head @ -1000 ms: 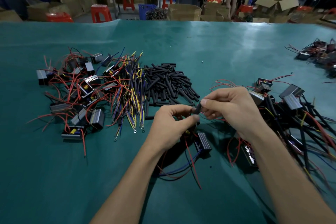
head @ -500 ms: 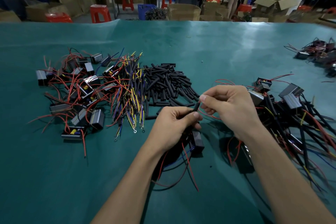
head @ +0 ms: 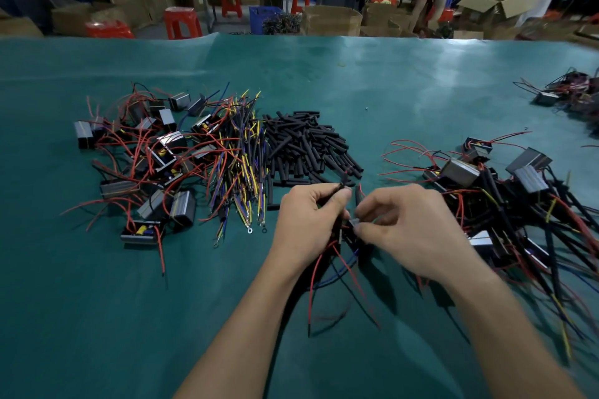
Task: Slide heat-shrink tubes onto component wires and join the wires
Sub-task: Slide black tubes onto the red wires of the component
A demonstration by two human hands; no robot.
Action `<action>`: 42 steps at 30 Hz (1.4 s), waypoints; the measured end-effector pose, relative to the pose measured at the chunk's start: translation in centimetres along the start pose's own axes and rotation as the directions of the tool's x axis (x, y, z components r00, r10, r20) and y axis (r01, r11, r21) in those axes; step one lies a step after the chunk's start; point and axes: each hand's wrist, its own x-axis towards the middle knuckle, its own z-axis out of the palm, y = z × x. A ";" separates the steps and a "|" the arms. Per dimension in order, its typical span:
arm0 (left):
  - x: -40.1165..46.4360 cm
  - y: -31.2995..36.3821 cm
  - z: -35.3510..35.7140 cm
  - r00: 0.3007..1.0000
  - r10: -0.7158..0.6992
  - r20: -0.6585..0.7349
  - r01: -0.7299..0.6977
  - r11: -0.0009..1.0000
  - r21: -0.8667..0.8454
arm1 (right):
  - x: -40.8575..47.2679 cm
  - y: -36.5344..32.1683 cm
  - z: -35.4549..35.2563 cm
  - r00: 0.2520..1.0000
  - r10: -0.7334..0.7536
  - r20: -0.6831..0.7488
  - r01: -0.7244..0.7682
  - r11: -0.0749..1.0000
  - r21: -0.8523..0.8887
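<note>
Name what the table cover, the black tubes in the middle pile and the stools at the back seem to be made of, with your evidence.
Table cover: probably vinyl or coated cloth; teal, glossy glare, a raised fold.
Black tubes: likely matte plastic or rubber; dull, uniform short cut lengths.
Stools: seemingly moulded plastic; uniform bright red, smooth.

Green-covered table; upon it component heaps, loose wires, black tubes

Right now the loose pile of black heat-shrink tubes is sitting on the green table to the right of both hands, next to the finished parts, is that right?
Not quite. In the head view the pile of black heat-shrink tubes lies on the green table beyond the hands and left of centre, beside the bundle of coloured wires. The heap on the right is boxed components with wires.
</note>
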 end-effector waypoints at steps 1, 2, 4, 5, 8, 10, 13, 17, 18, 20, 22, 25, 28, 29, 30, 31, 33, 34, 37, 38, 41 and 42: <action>0.0 0.0 -0.1 1.000 0.001 -0.005 -0.001 1.000 0.013 | 0.1 0.1 0.0 1.000 -0.005 -0.010 0.004 1.000 -0.007; 0.0 -0.1 -0.1 1.000 0.001 -0.008 -0.001 1.000 0.018 | 0.1 0.2 -0.1 1.000 -0.012 -0.024 0.012 1.000 -0.015; 0.0 0.0 0.0 1.000 -0.013 -0.013 0.013 1.000 0.005 | 0.0 0.7 -0.1 0.999 -0.002 -0.042 0.001 1.000 -0.013; 0.0 0.1 0.1 1.000 -0.018 -0.019 0.018 1.000 0.007 | 0.1 0.8 -0.1 0.999 0.022 -0.034 -0.022 1.000 0.009; -0.1 0.1 0.2 0.999 0.012 -0.039 -0.009 0.997 0.075 | 0.1 1.2 0.1 0.998 0.063 0.026 -0.065 0.993 0.100; -0.2 0.3 0.4 0.997 0.047 -0.063 -0.038 0.990 0.137 | -0.1 1.0 0.2 0.997 0.060 0.057 -0.068 0.989 0.134; -0.4 0.6 0.5 0.993 0.077 -0.093 -0.055 0.974 0.221 | -0.3 0.8 0.4 0.999 0.005 0.045 -0.009 0.996 0.087; -0.5 0.7 0.5 0.992 0.113 -0.063 -0.088 0.945 0.314 | -0.5 -0.3 0.6 0.994 -0.110 0.004 0.107 0.976 0.188; -0.5 0.8 0.5 0.991 0.116 -0.059 -0.091 0.941 0.325 | -0.6 -0.6 0.6 0.990 -0.131 0.049 0.114 0.959 0.258; -0.5 1.0 0.5 0.991 0.117 -0.063 -0.089 0.936 0.340 | -0.7 -0.8 0.6 0.979 -0.145 0.146 0.090 0.939 0.333; -0.5 0.9 0.5 0.992 0.115 -0.057 -0.088 0.934 0.346 | -0.6 -0.5 0.4 0.970 -0.136 0.200 0.057 0.933 0.356; -0.3 0.7 0.6 0.994 0.101 -0.048 -0.076 0.927 0.366 | -0.5 -0.3 0.0 0.981 -0.105 0.161 0.023 0.895 0.445; -0.4 0.5 0.7 0.996 0.085 -0.040 -0.065 0.929 0.364 | 0.1 -0.1 -0.5 1.000 -0.021 0.012 0.012 0.862 0.507; -0.4 0.5 0.7 0.996 0.079 -0.035 -0.061 0.931 0.360 | 0.5 -0.1 -0.8 1.000 0.004 -0.016 0.004 0.866 0.500; -0.4 0.4 0.7 0.997 0.076 -0.030 -0.060 0.931 0.360 | 1.1 -0.1 -1.1 1.000 0.019 -0.024 -0.005 0.880 0.474; -0.4 0.4 0.8 0.997 0.077 -0.029 -0.061 0.929 0.365 | 1.9 -0.1 -1.4 0.999 0.020 -0.025 -0.008 0.906 0.423; -0.2 0.3 0.9 0.996 0.081 -0.030 -0.062 0.917 0.395 | 4.3 0.1 -1.9 0.999 0.028 -0.040 -0.016 0.963 0.270; -0.1 0.3 0.9 0.996 0.081 -0.027 -0.063 0.911 0.407 | 5.8 0.3 -2.1 0.998 0.039 -0.052 -0.030 0.985 0.172; -0.2 0.4 0.9 0.997 0.080 -0.021 -0.064 0.908 0.415 | 10.5 0.2 -2.2 0.999 0.054 0.005 -0.053 0.992 -0.112; -0.2 0.4 0.9 0.997 0.079 -0.018 -0.064 0.907 0.417 | 11.8 0.2 -2.0 0.997 0.056 0.051 -0.046 0.983 -0.179; -0.2 0.3 0.9 0.997 0.075 -0.016 -0.062 0.908 0.414 | 14.3 0.5 -0.9 0.980 0.094 0.178 -0.038 0.954 -0.297; -0.2 0.3 0.9 0.997 0.074 -0.014 -0.061 0.908 0.414 | 14.5 0.6 -0.5 0.972 0.112 0.204 -0.045 0.950 -0.308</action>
